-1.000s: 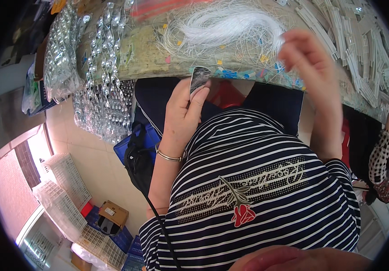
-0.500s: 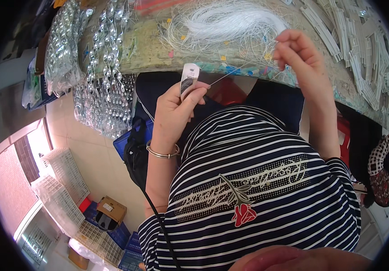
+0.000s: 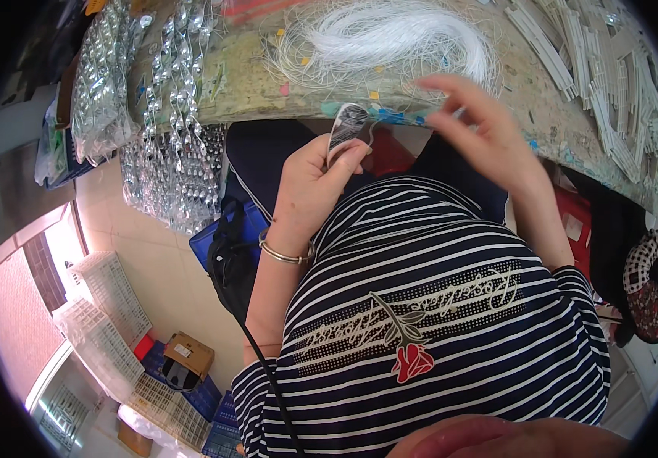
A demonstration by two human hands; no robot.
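Right grip (image 3: 491,139) blurred; glare at left opening (image 3: 63,233); edges bent, perhaps soft.

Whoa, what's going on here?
A person in a striped top is pinching a small, shiny flat piece in the left hand. The right hand is blurred, its fingers apart, near the table's edge. Loose white thread lies on the worktable, with twisted silvery strands to the left and pale strips to the right.

One head-worn fisheye faces down, tabletop (image 3: 251,85) uppermost.
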